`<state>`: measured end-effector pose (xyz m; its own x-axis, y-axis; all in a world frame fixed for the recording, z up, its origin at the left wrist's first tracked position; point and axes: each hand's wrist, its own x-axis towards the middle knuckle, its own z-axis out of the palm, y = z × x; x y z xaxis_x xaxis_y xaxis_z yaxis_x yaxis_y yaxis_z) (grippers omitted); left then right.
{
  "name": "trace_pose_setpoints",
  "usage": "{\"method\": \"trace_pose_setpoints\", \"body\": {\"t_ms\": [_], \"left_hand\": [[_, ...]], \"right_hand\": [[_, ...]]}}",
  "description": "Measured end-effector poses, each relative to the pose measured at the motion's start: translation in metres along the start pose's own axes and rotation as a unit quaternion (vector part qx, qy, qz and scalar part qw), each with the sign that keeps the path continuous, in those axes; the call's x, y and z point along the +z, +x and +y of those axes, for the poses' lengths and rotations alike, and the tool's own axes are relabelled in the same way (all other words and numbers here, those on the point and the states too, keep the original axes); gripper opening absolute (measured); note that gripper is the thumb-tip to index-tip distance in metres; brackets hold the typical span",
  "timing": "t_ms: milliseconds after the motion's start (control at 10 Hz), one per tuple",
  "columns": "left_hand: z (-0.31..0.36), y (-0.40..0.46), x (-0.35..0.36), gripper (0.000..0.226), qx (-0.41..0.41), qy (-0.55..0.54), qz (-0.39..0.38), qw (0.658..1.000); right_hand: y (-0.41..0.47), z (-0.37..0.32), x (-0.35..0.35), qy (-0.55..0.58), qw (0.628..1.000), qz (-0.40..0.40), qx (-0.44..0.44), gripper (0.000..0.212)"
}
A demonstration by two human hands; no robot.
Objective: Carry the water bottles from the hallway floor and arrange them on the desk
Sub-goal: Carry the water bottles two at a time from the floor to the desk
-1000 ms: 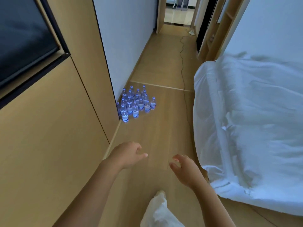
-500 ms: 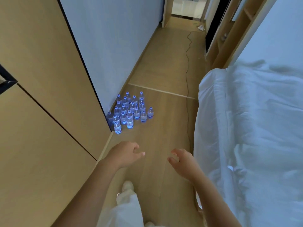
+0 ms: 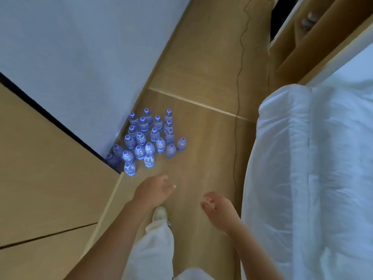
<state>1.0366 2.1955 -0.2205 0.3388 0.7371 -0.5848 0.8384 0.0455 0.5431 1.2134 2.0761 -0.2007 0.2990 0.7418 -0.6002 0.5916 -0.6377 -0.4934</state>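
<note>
- Water bottles [image 3: 148,139]: a tight cluster standing upright on the wood floor [image 3: 201,158], tucked into the corner where the white wall [image 3: 80,47] meets the wood cabinet panel [image 3: 40,158]. Caps up, none tipped. One bottle [image 3: 181,143] stands a little apart on the cluster's right edge. Desk not in view.
- Left hand [image 3: 154,190]: held out toward the cluster, short of the nearest bottle [image 3: 130,168], fingers relaxed and loosely spread, nothing in it.
- Right hand [image 3: 219,208]: held out beside the bed [image 3: 312,178], fingers loosely parted, palm turned inward, also empty.
- Step in hand (judgement): closing in on the bottles for a pick-up; no bottle taken yet, so the task is at its start or between trips.
- Doing it well: take the outer bottles first, the front ones and the stray on the right, since reaching into the middle risks knocking neighbours over like skittles.
- Grip each around the body below the shoulder, or pinch necks between the fingers to carry several per hand.
- Lift straight up before swinging away; the bottles stand nearly touching.
- Hazard: a black cable [image 3: 238,118] runs along the floor beside the bed, on the walking line. Step clear of it with full hands.
- The shoe [image 3: 159,213] is already close to the cluster; crouch rather than step further in.
</note>
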Motion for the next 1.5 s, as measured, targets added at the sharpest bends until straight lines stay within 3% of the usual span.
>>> {"method": "trace_pose_setpoints", "body": {"t_ms": [200,400,600,800,900,1000,1100,1200,1300,1400,1500], "left_hand": [[-0.015,0.134,0.017,0.063,-0.072,-0.041,-0.040,0.996],[-0.051,0.252,0.074,0.073,-0.163,-0.121,-0.037,0.978],[-0.116,0.394,0.144,0.084,-0.259,-0.228,0.069,0.936],[-0.156,0.522,0.204,0.095,-0.212,-0.206,0.045,0.954],[-0.163,0.558,0.223,0.102,-0.175,-0.223,0.077,0.956],[-0.173,0.577,0.238,0.100,-0.137,-0.241,0.071,0.958],[-0.182,0.583,0.242,0.073,-0.108,-0.164,0.094,0.976],[-0.182,0.582,0.242,0.022,-0.075,-0.269,0.124,0.952],[-0.182,0.560,0.234,0.014,-0.034,-0.171,0.139,0.975],[-0.180,0.527,0.220,0.043,-0.101,-0.293,0.128,0.942],[-0.171,0.471,0.201,0.058,-0.130,-0.293,0.140,0.937]], "right_hand": [[0.131,-0.024,0.009,0.026,0.998,-0.046,0.036,0.039],[0.279,0.007,0.045,0.073,0.990,-0.077,0.094,0.024],[0.464,0.070,0.120,0.056,0.993,-0.058,0.091,0.043],[0.625,0.109,0.174,0.034,0.996,-0.025,0.080,0.060],[0.670,0.122,0.187,0.104,0.994,0.024,0.034,0.044],[0.686,0.129,0.200,0.123,0.991,0.058,0.005,0.065],[0.695,0.136,0.212,0.185,0.978,0.098,0.008,0.065],[0.691,0.136,0.218,0.162,0.978,0.131,0.008,0.061],[0.670,0.136,0.217,0.114,0.984,0.139,-0.014,0.052],[0.633,0.127,0.213,0.109,0.988,0.097,-0.051,0.048],[0.579,0.104,0.199,0.065,0.989,0.065,-0.113,0.043]]}}
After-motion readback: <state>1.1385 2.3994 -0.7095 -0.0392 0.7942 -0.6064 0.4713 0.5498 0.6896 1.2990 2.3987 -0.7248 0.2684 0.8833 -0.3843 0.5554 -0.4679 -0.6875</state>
